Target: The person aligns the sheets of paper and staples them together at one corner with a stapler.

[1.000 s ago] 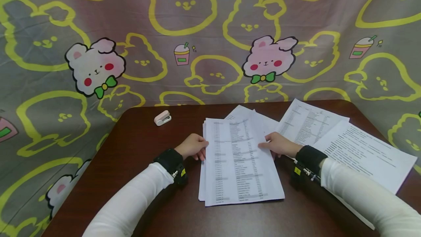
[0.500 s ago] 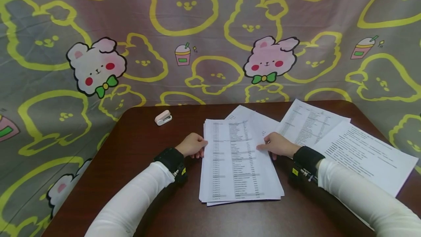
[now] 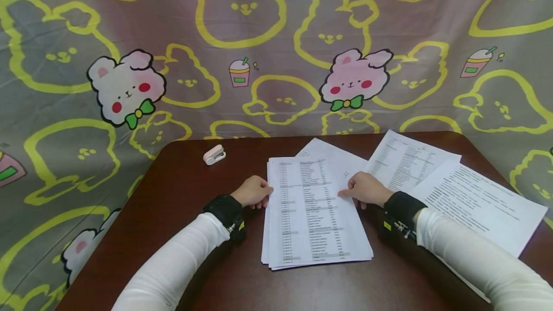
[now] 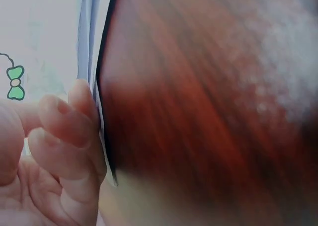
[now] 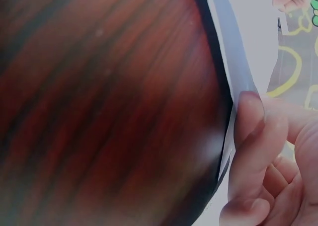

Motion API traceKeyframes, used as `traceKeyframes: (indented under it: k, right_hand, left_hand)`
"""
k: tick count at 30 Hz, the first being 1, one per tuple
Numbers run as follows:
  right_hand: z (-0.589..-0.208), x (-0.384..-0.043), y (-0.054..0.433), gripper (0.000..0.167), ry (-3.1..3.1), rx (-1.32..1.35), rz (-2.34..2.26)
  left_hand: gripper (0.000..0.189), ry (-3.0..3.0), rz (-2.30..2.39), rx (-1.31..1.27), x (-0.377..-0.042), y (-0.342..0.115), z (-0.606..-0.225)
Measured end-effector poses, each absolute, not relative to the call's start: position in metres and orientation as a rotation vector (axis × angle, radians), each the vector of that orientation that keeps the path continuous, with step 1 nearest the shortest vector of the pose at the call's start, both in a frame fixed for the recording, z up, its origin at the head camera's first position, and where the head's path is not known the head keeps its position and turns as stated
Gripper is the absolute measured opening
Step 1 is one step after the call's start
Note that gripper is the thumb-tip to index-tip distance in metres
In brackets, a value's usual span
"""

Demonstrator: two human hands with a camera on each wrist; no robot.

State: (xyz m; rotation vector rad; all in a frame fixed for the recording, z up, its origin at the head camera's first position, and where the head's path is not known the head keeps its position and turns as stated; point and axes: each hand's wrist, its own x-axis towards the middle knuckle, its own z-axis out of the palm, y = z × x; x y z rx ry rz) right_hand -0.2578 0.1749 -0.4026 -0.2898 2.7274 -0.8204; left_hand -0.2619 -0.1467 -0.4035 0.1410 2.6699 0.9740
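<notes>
A stack of printed sheets lies at the middle of the table, its edges slightly uneven at the left and bottom. My left hand pinches the stack's left edge. Opposite, my right hand pinches the right edge, thumb over the top sheet. In the left wrist view, curled fingers meet the layered paper edges. Similarly, the right wrist view has fingers against the sheets' edge. Parts of both hands' fingertips are hidden by the paper in the head view.
Behind the stack lies another angled sheet. More printed sheets spread at the right, one large page partly under the right forearm. A small pink and white stapler sits at the back left. A patterned cloth hangs behind the table.
The sheets in the stack have shifted sideways against each other, the top one left and then slightly right. Both hands keep their grip, the right having moved slightly left.
</notes>
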Motion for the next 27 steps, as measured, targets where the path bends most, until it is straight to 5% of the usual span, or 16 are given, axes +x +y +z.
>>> traceKeyframes:
  k: [27]
  right_hand:
    - [-0.3994, -0.2516, 0.1726, 0.026, 2.791, -0.245, -0.738]
  left_hand:
    - [0.035, 2.778, 0.795, 0.136, -0.2584, -0.1402, -0.4001]
